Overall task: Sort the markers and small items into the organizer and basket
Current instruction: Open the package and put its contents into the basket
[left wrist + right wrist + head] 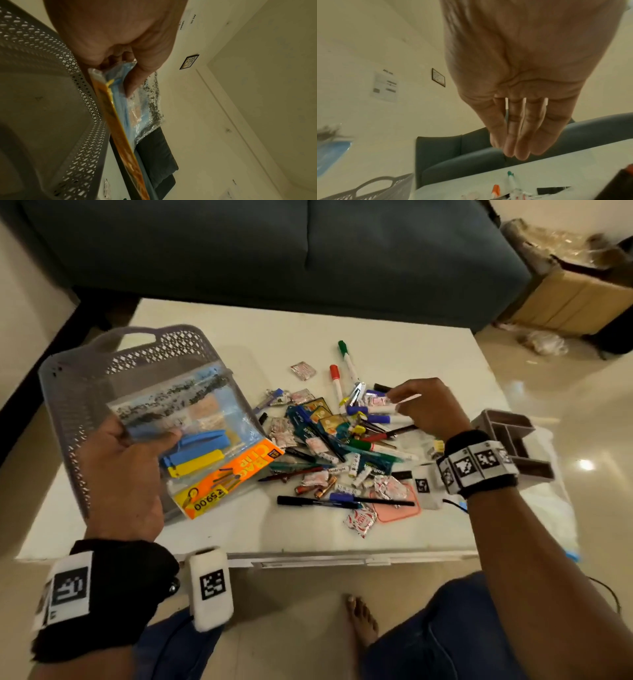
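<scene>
The left hand [126,470] pinches a clear packet [191,440] of blue and yellow clips by one edge — thumb on top, fingers beneath — and holds it over the tilted grey basket [68,392], whose rim lies at the table's [394,330] left edge. The right hand [428,405] hovers over the pile [342,440] of markers, pens, batteries and sachets at mid-table; its fingers are straight and close together, holding nothing. A green marker [347,359] and a red marker [336,381] lie at the pile's far edge, bare tabletop beyond them. The organizer [513,440] stands at the right edge, behind the right wrist.
</scene>
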